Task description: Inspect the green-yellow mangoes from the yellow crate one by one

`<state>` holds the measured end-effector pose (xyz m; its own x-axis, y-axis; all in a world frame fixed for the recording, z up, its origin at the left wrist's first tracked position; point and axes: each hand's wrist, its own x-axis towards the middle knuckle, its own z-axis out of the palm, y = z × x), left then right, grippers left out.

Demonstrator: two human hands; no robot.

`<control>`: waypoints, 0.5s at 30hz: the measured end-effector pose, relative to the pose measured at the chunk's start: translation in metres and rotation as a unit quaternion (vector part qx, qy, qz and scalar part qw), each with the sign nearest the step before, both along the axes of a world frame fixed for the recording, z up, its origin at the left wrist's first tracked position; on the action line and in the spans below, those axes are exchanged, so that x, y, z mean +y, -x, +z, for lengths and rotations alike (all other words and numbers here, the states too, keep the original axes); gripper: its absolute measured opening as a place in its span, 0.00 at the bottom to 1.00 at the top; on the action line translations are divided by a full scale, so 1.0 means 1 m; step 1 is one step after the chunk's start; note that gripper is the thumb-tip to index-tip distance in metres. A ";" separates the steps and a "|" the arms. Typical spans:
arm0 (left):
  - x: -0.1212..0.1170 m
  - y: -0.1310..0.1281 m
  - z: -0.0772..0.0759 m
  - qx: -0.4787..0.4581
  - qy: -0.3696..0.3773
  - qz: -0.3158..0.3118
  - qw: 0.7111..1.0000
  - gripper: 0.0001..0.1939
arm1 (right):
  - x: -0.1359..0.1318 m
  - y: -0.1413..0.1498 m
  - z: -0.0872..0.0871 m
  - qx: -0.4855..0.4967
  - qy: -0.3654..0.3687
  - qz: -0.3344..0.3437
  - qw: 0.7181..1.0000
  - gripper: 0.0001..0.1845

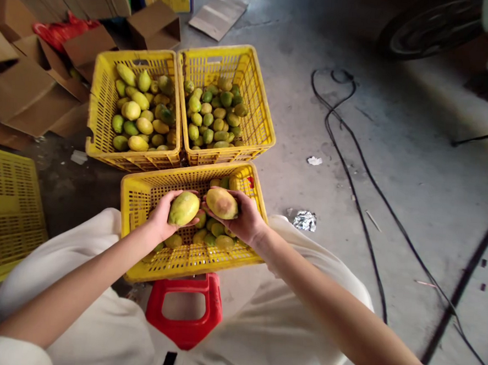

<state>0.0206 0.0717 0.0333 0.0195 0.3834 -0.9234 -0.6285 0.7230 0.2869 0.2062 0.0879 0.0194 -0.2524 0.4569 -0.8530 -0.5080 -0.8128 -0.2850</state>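
My left hand (162, 216) grips a yellow-green mango (183, 208) above the nearest yellow crate (144, 190). My right hand (245, 221) holds a second mango (222, 202), yellow with a brownish blotch, right beside the first. Both fruits hover over several green and yellow mangoes (211, 236) lying in that crate. The crate sits between my knees, in front of a red stool (184, 311).
Two more yellow crates stand side by side beyond: the left one (101, 113) with larger mangoes, the right one (260, 117) with smaller ones. Cardboard boxes (22, 86) lie at the left, another yellow crate (6, 212) at the left edge. Black cables (352, 178) cross the concrete floor.
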 end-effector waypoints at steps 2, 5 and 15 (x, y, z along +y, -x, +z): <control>0.000 0.000 0.000 -0.006 0.004 0.007 1.000 0.20 | -0.001 0.000 -0.003 -0.012 -0.017 -0.002 1.000 0.13; -0.001 -0.002 0.000 -0.020 -0.006 0.008 1.000 0.23 | -0.003 0.001 -0.005 -0.017 -0.033 -0.014 0.999 0.04; -0.002 -0.005 -0.005 -0.011 -0.017 0.042 0.999 0.23 | -0.003 -0.005 -0.015 -0.043 -0.015 0.038 0.998 0.07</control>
